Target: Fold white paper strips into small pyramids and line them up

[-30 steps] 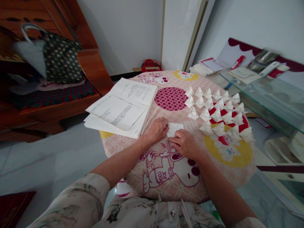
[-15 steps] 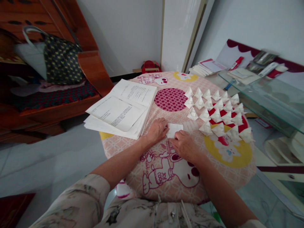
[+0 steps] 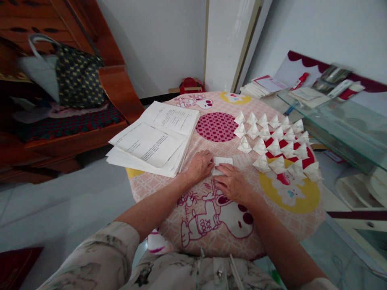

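Observation:
A small folded piece of white paper (image 3: pixel 224 160) lies flat on the cloth-covered round table (image 3: pixel 169 217), between my hands. My left hand (image 3: pixel 199 166) has its fingers curled over the paper's left edge. Across the paper's near right part lies my right hand (image 3: pixel 233 183), fingers stretched out and pressing on it. To the right stand several folded paper pieces (image 3: pixel 278 147) with pointed tops, set in rows. On the left of the table rests a stack of printed sheets (image 3: pixel 154 139), the top ones creased.
A glass shelf (image 3: pixel 338 125) with papers and small items adjoins the table on the right. At the left is a wooden bench (image 3: pixel 117 88) holding a dark patterned bag (image 3: pixel 78 74). A red object (image 3: pixel 191 85) sits on the floor behind the table.
My right hand's fingers have gone from a bent grip at the paper's right edge to lying stretched over it. My left hand has stayed nearly in place.

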